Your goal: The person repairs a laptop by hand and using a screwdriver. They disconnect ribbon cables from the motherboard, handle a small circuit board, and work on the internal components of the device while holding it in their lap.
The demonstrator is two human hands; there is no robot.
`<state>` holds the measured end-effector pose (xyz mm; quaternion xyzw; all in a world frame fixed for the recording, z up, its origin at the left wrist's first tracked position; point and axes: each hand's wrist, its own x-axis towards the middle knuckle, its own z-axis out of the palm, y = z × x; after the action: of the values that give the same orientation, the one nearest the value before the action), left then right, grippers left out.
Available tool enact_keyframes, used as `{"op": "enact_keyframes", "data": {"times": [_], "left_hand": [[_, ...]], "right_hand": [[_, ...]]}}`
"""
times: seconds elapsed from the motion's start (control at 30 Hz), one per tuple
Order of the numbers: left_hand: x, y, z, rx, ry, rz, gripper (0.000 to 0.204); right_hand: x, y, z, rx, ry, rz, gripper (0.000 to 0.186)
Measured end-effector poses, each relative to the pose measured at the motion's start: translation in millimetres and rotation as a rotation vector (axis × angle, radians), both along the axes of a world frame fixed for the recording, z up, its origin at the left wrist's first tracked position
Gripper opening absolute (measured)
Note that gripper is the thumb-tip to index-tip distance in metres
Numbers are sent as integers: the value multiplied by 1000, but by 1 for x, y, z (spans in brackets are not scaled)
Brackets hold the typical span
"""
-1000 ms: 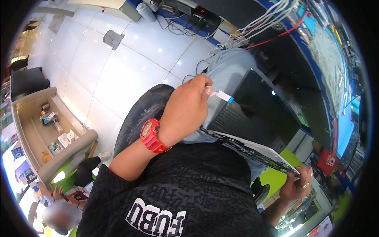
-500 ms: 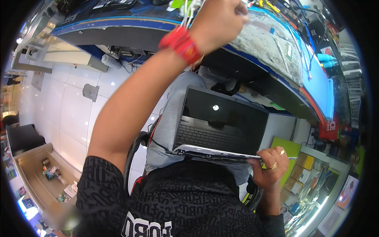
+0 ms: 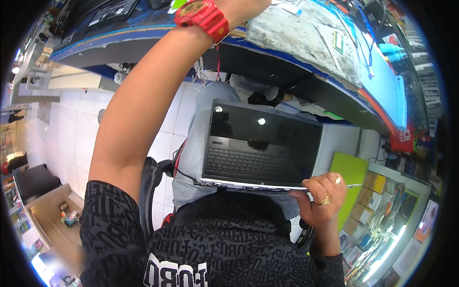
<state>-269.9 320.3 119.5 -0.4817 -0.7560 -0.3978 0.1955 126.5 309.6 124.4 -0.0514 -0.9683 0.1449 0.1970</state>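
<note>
Right hand, lower right of frame: closed in a pinch on the near right edge of the open black laptop with dark screen and black keyboard; gold ring seen on one finger. Laptop is seen at frame centre, propped over the lap above grey trousers, lid open toward the workbench.

Left hand: cut off at the top edge, so grip cannot be told; only the raised forearm and the chunky red plastic wristwatch are shown, upper centre, reaching up over the blue-edged workbench. A worn grey work mat is laid on the bench, upper right.

Judged: laptop is best kept level with the right-hand pinch firm, since one hand alone steadies it; slipping off the lap is the risk.
</note>
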Motion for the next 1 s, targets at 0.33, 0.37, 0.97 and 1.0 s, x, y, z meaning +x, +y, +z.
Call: {"op": "enact_keyframes", "data": {"times": [0.33, 0.37, 0.97, 1.0], "left_hand": [[106, -278, -48, -707, -337, -227, 18], [118, -293, -66, -797, -350, -299, 21], [246, -337, -148, -447, -836, -68, 20], [247, -338, -151, -431, -819, -52, 19]], "right_hand": [[-14, 11, -10, -11, -13, -5, 31], [-17, 16, -13, -18, -26, 5, 30], [-18, 34, -30, -105, -100, -44, 24], [-18, 34, -30, -105, -106, -50, 24]]}}
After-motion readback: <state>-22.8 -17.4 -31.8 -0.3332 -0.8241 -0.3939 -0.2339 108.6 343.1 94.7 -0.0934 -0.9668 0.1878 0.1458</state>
